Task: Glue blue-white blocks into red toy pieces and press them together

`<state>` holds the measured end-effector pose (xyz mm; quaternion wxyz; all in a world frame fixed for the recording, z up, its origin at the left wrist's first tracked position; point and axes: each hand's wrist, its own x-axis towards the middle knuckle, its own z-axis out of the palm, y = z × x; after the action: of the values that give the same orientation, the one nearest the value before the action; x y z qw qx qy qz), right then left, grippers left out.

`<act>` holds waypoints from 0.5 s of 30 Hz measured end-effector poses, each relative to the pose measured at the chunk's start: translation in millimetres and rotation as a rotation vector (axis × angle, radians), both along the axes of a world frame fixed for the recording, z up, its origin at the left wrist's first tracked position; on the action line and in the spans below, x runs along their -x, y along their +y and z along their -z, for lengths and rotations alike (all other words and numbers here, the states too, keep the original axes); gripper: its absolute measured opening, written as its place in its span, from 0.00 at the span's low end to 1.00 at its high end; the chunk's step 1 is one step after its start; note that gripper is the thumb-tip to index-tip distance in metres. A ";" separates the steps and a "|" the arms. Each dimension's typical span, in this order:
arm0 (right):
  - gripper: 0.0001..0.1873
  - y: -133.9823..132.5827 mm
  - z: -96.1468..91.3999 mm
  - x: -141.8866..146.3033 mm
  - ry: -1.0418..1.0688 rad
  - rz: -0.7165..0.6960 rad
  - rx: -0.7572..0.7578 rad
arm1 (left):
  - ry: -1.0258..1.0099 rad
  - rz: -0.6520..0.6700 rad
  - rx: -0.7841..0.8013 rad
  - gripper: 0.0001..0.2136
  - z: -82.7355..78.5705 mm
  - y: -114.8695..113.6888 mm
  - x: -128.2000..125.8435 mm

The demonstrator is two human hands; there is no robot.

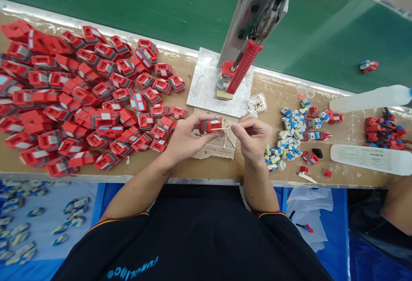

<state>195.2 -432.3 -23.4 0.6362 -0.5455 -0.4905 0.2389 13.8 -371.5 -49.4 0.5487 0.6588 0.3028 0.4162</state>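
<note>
My left hand [186, 137] is closed around a small red and grey toy car part [211, 124], held just above the workbench in front of me. My right hand [252, 137] pinches a thin wooden stick [222, 129] whose tip touches the side of that part. Under both hands lies a scrap of cardboard [214, 148] with a few more sticks on it.
A large heap of red toy car parts [74, 96] covers the bench's left side. A hand press with a red handle [244, 66] stands on a white plate [206, 88] behind my hands. Small blue, white and yellow pieces [289, 139] lie to the right. Another person's arm [397, 203] shows at far right.
</note>
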 end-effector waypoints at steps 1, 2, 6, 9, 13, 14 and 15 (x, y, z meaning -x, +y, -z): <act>0.20 -0.1 0.3 -0.9 -0.005 0.002 -0.009 | 0.000 -0.002 -0.004 0.20 -0.2 0.0 0.1; 0.20 -0.2 0.6 -1.9 -0.012 0.007 -0.015 | 0.006 -0.005 -0.009 0.19 -0.6 0.0 0.2; 0.22 -1.2 -0.1 -7.7 -0.065 0.053 -0.002 | 0.042 -0.008 -0.012 0.19 -1.6 0.3 1.2; 0.21 -2.4 -1.9 -10.9 -0.104 0.077 -0.004 | 0.044 -0.013 -0.006 0.19 -0.9 0.4 2.1; 0.17 -3.6 -3.1 -11.1 -0.116 0.054 -0.055 | 0.075 -0.028 -0.044 0.18 0.4 0.6 3.5; 0.16 -4.0 -3.4 -11.9 -0.114 0.053 -0.064 | 0.087 -0.032 -0.059 0.18 0.3 0.7 4.0; 0.17 -4.5 -3.9 -13.7 -0.109 0.061 -0.075 | 0.099 -0.035 -0.074 0.18 -0.2 1.0 4.4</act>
<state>208.9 -436.8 -19.4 0.6355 -0.5483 -0.5162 0.1705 9.4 -370.5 -49.1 0.5011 0.6930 0.3253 0.4035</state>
